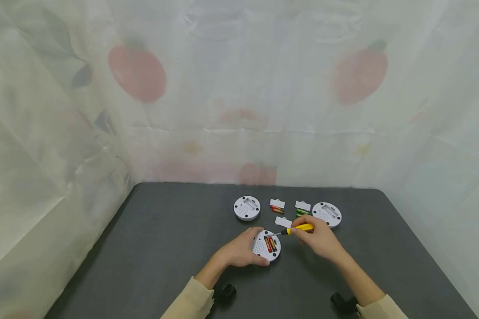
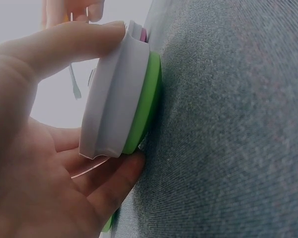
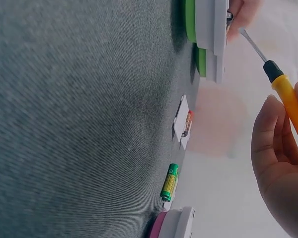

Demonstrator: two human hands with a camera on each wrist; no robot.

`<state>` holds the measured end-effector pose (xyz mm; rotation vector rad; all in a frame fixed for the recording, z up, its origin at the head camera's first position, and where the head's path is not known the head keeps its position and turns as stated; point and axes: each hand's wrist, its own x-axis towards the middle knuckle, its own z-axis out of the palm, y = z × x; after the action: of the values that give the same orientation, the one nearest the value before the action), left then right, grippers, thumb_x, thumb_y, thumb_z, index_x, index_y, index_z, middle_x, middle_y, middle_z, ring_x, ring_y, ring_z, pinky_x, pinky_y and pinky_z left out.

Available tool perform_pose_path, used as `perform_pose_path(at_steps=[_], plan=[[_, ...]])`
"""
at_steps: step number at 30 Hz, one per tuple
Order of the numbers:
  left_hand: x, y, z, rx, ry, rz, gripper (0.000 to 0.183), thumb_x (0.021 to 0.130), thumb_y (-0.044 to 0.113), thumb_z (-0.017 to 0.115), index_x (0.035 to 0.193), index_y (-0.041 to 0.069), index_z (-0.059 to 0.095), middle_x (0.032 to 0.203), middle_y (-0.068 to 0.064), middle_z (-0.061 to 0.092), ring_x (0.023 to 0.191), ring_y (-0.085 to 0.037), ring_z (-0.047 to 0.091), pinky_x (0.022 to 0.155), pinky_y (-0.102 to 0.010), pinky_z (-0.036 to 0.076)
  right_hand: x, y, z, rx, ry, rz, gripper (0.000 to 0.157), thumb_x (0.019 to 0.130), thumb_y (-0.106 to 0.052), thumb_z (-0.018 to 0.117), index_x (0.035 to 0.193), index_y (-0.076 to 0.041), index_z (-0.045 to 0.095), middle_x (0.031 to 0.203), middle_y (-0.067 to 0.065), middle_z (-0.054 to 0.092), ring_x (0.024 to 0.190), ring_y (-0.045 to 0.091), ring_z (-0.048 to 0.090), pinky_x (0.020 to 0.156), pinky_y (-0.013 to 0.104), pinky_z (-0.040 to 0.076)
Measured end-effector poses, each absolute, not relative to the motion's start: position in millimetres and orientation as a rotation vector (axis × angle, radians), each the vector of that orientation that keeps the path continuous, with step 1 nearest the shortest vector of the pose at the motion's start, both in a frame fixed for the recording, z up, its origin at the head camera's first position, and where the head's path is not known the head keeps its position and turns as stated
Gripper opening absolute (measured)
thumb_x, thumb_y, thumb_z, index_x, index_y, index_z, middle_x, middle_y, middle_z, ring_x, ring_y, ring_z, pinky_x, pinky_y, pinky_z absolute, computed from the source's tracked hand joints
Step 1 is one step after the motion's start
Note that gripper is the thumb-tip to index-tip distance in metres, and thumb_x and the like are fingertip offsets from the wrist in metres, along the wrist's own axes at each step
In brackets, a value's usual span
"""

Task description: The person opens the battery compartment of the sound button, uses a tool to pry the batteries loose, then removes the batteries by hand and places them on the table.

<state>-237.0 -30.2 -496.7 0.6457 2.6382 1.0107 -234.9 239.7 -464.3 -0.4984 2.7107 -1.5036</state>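
Observation:
My left hand (image 1: 239, 249) grips a round white device (image 1: 260, 247) by its rim, thumb on the near side and fingers on the far side. Its underside faces up, and two red-and-black batteries (image 1: 268, 244) lie in the open compartment. A green layer (image 2: 145, 106) shows beneath the white body in the left wrist view. My right hand (image 1: 320, 238) holds a yellow-handled screwdriver (image 1: 304, 227) between thumb and fingers, with its shaft pointing left. In the head view the flat tip (image 3: 243, 32) overlaps the compartment's far end; the wrist views show it slightly off the device's face.
Two more round devices with exposed compartments stand behind, one at the left (image 1: 241, 210) and one at the right (image 1: 322, 216). Between them lie white battery covers (image 1: 283, 222), red batteries (image 1: 277, 209) and green batteries (image 3: 170, 182). A patterned curtain (image 1: 239, 88) hangs beyond the dark table (image 1: 175, 230).

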Motion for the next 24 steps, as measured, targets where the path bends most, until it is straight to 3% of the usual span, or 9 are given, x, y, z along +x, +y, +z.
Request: perform_pose_path(at_steps=[9, 24], plan=[[-237.4, -30.1, -498.6, 0.644, 2.641, 1.014, 0.094, 0.074, 0.042, 0.088, 0.149, 0.007, 0.044, 0.132, -0.003, 0.055, 0.108, -0.015, 0.053, 0.095, -0.037, 0.042, -254.8, 233.8, -461.6, -0.589, 2.724, -1.369, 0.013, 0.095, -0.025, 0.074, 0.101, -0.015, 0.07, 0.081, 0.001, 0.062, 0.064, 0.018, 0.06, 0.059, 0.031, 0.05], [-238.1, -29.5, -498.8, 0.643, 2.639, 1.014, 0.093, 0.074, 0.042, 0.088, 0.149, 0.008, 0.044, 0.133, -0.003, 0.055, 0.108, -0.015, 0.052, 0.096, -0.037, 0.042, -264.3, 237.5, -448.5, -0.745, 2.644, -1.26, 0.01, 0.098, -0.021, 0.07, 0.099, -0.012, 0.067, 0.09, 0.004, 0.062, 0.072, 0.021, 0.06, 0.067, 0.033, 0.054]])
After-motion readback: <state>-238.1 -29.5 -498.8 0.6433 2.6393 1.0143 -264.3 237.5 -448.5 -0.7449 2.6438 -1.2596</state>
